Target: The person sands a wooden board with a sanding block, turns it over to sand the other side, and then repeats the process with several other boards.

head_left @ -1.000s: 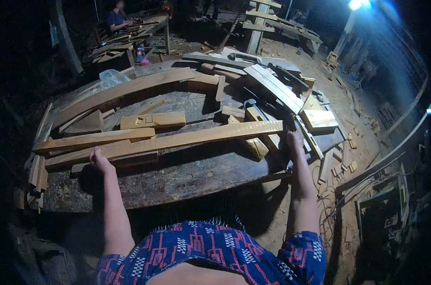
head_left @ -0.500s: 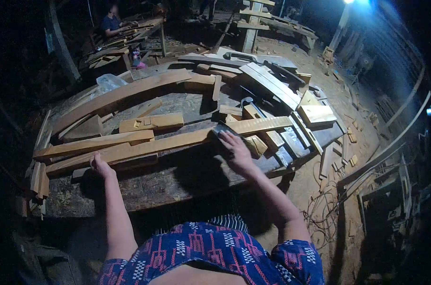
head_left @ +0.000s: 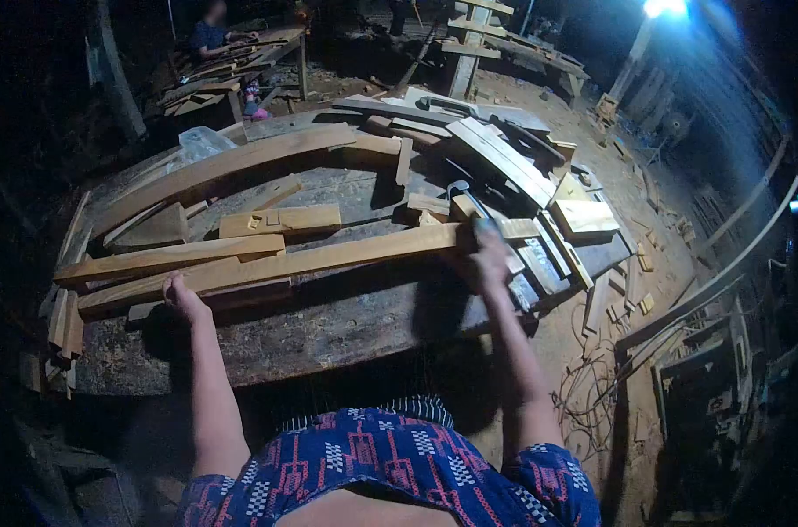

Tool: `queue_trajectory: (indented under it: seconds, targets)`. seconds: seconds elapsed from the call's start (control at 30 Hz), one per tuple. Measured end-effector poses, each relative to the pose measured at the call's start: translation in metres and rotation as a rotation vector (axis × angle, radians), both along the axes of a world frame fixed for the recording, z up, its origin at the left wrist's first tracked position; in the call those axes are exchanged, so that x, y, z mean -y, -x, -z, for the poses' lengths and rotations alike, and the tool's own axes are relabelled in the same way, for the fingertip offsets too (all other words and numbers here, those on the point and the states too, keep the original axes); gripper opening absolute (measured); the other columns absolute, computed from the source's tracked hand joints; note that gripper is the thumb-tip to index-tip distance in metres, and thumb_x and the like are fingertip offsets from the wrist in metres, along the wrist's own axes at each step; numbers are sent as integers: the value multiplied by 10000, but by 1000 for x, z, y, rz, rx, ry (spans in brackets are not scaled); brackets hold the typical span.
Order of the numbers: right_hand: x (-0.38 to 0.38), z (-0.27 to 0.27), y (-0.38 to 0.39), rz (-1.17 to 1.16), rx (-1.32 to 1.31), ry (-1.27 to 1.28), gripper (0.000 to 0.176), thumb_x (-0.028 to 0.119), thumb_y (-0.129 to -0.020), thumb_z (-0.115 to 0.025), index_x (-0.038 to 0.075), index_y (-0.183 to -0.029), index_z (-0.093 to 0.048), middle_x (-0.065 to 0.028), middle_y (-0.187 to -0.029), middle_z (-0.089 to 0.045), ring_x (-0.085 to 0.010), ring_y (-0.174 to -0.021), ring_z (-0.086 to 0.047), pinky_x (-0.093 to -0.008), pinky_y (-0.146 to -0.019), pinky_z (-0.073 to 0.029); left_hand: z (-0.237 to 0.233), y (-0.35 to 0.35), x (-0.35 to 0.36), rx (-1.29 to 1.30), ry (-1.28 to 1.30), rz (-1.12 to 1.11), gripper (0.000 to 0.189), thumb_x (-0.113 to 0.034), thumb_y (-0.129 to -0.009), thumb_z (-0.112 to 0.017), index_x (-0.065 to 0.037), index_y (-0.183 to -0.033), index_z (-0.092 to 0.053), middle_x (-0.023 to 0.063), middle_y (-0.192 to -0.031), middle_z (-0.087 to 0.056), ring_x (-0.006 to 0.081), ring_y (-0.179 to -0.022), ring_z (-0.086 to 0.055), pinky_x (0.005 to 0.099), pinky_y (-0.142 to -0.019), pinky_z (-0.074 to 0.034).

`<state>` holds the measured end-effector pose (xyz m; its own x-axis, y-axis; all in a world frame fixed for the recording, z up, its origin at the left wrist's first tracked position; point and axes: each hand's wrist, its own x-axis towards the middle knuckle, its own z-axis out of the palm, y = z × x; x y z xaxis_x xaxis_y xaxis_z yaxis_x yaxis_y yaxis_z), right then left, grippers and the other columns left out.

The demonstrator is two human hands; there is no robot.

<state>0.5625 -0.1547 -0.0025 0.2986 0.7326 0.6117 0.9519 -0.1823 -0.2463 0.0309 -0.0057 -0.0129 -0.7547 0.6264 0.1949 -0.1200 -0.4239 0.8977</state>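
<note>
A long, slightly curved wooden piece point(head_left: 355, 253) lies across the near side of the workbench. Near its left end, my left hand point(head_left: 184, 299) is closed on its lower edge. Toward the right end, my right hand point(head_left: 489, 263), blurred by motion, presses a dark pad that looks like sandpaper point(head_left: 486, 227) onto the wood. Behind the piece rest a shorter wooden bar point(head_left: 170, 258) and a block with a cut mortise point(head_left: 280, 221). A hammer-like metal head point(head_left: 457, 188) shows just behind my right hand.
A large curved timber point(head_left: 223, 167) lies farther back on the workbench point(head_left: 241, 347). Pale boards point(head_left: 500, 158) and a wood block point(head_left: 585, 220) crowd the right end. Cables point(head_left: 592, 386) and offcuts lie on the ground. Another person point(head_left: 210, 37) sits at a far table.
My right hand has slid to the right along the wooden piece with the dark pad. My left hand stays at the left end. The view has shifted slightly.
</note>
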Motion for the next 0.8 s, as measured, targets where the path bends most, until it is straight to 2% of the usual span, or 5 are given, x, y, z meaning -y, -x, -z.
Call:
queue_trajectory:
  seconds: [0.23,0.4,0.63,0.73,0.8]
  targets:
    - [-12,-38,213,-594,-52,112,564,70,-637,-497,111,-1191,-403,-135,-1266,-325,-296,-1191,-267,-420,-984,-197,2,3,-4,102,-25,-19,180,-162,-692,-562,-34,-812,-522,56,-814,-520,169,-775,-475,303,-743,-380]
    - [-16,-13,107,-479,44,51,495,52,-628,-538,120,-1117,-493,-116,-1170,-447,-294,-1116,-371,-367,-971,-251,-13,-7,11,-4,15,6,180,-167,-698,-561,-32,-810,-521,56,-815,-525,162,-763,-476,300,-739,-383]
    - [22,-28,-45,4,-629,63,518,233,-573,-634,37,-1038,-517,-153,-1038,-491,-294,-1000,-438,-365,-846,-349,-12,-12,11,-9,-56,22,176,-159,-714,-527,-25,-827,-515,53,-799,-521,165,-775,-481,292,-750,-378]
    - [-1,-19,-19,234,-418,282,527,217,-554,-630,78,-1049,-517,-150,-1183,-416,-286,-1089,-385,-350,-911,-318,-28,-16,23,-53,60,38,185,-157,-710,-523,-25,-838,-507,53,-793,-516,165,-780,-477,294,-751,-374]
    - [-18,21,15,-434,123,-358,466,101,-588,-576,117,-1053,-541,-113,-1113,-492,-264,-1089,-396,-379,-902,-319,-4,0,5,-50,28,30,186,-157,-707,-524,-24,-835,-505,53,-792,-515,165,-777,-477,294,-747,-373]
